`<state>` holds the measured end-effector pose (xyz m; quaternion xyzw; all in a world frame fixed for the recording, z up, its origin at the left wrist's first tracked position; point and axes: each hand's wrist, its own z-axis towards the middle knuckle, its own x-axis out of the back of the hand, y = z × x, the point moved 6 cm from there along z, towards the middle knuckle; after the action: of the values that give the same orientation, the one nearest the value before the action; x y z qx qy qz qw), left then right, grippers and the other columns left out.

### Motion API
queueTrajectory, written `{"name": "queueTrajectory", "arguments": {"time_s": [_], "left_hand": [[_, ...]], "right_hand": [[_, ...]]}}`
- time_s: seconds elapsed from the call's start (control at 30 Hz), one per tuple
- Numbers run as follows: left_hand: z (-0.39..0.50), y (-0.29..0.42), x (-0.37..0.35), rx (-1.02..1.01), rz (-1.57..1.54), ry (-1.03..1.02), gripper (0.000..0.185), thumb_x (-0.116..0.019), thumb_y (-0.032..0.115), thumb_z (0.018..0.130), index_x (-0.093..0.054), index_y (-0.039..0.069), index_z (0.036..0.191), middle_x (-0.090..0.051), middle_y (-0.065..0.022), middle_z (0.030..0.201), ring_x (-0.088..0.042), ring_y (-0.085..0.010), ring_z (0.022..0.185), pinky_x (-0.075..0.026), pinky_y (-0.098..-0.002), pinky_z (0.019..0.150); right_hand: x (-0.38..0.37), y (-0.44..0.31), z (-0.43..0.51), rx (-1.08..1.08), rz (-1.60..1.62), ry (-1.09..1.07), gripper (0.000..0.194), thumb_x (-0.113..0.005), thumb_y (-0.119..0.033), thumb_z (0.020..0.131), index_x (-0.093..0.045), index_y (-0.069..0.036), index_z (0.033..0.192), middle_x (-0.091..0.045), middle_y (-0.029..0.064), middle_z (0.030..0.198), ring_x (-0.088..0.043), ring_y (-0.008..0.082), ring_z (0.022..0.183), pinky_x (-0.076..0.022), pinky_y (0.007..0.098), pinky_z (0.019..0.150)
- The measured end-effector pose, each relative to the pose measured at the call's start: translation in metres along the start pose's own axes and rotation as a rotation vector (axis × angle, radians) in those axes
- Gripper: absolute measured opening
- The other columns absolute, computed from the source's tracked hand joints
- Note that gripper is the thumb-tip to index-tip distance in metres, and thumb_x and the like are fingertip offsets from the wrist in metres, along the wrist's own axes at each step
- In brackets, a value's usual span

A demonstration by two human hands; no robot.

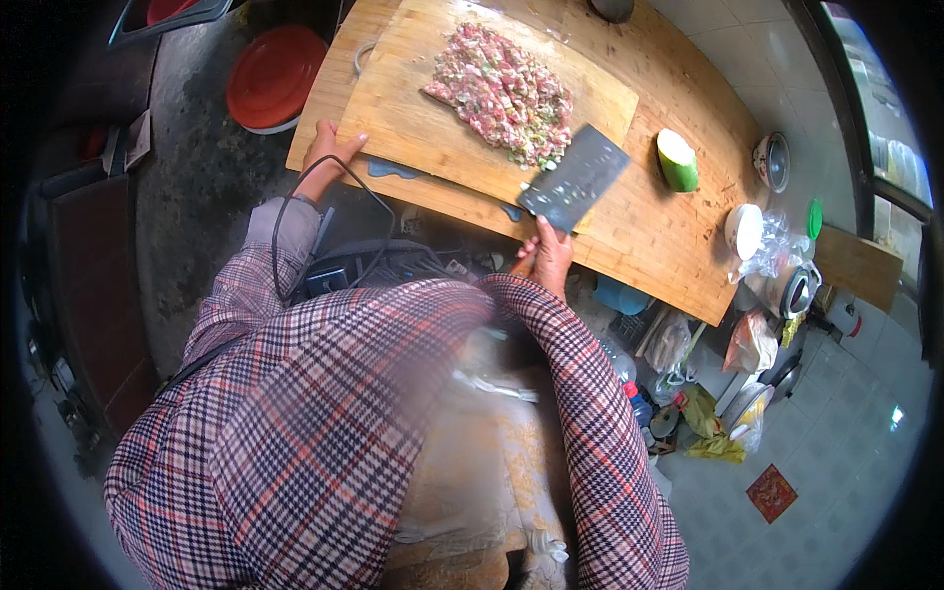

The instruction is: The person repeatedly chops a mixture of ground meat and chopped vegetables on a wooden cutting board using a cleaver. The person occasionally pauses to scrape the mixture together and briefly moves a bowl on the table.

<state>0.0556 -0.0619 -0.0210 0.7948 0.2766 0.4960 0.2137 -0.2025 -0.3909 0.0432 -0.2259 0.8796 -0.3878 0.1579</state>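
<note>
A wooden cutting board (413, 118) lies on a wooden table (649, 243). Chopped meat mixed with green and white bits (501, 92) is spread over the board. My right hand (552, 258) grips the wooden handle of a cleaver (575, 179). Its broad blade lies flat-on to the view at the board's near right corner, beside the meat, with small bits stuck to it. My left hand (328, 156) rests at the left end of the board, thumb on its edge; its other fingers are partly hidden. A cut green vegetable (677, 162) with a white cut face sits right of the board.
Bowls (743, 230) and a clear plastic bag (771, 240) are at the table's right end. A red-lidded tub (276, 77) stands on the floor at left. Plastic bags (700, 413) and bottles crowd below right. A black cable (276, 221) loops by my left wrist.
</note>
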Motion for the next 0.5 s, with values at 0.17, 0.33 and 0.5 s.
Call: {"name": "queueTrajectory", "arguments": {"time_s": [0.17, 0.33, 0.5], "left_hand": [[-0.008, 0.011, 0.003, 0.025, 0.066, -0.044, 0.072, -0.072, 0.046, 0.074, -0.038, 0.0, 0.116, -0.057, -0.0211, 0.106, -0.056, -0.0306, 0.099, -0.043, -0.0366, 0.086], [-0.01, 0.016, 0.006, 0.013, 0.069, -0.051, 0.071, -0.07, 0.05, 0.074, -0.04, 0.002, 0.117, -0.058, -0.0211, 0.111, -0.057, -0.0337, 0.103, -0.044, -0.0401, 0.086], [-0.013, 0.018, 0.008, 0.038, 0.099, -0.043, 0.068, -0.069, 0.051, 0.074, -0.04, 0.005, 0.114, -0.06, -0.0213, 0.106, -0.058, -0.0356, 0.1, -0.044, -0.0405, 0.084]], "right_hand": [[-0.065, -0.014, 0.003, 0.124, 0.014, -0.085, 0.013, -0.058, -0.007, 0.085, -0.047, -0.002, 0.09, -0.051, 0.0058, 0.066, -0.047, 0.0136, 0.047, -0.0437, 0.0277, 0.04], [-0.09, -0.039, -0.011, 0.295, -0.234, -0.042, 0.014, -0.056, -0.005, 0.083, -0.043, -0.003, 0.084, -0.049, 0.0073, 0.069, -0.05, 0.0141, 0.049, -0.0452, 0.0277, 0.041], [-0.137, -0.072, -0.022, 0.829, -1.097, -0.005, 0.023, -0.058, -0.014, 0.078, -0.042, 0.001, 0.087, -0.057, 0.0206, 0.073, -0.058, 0.033, 0.06, -0.0475, 0.0439, 0.056]]}}
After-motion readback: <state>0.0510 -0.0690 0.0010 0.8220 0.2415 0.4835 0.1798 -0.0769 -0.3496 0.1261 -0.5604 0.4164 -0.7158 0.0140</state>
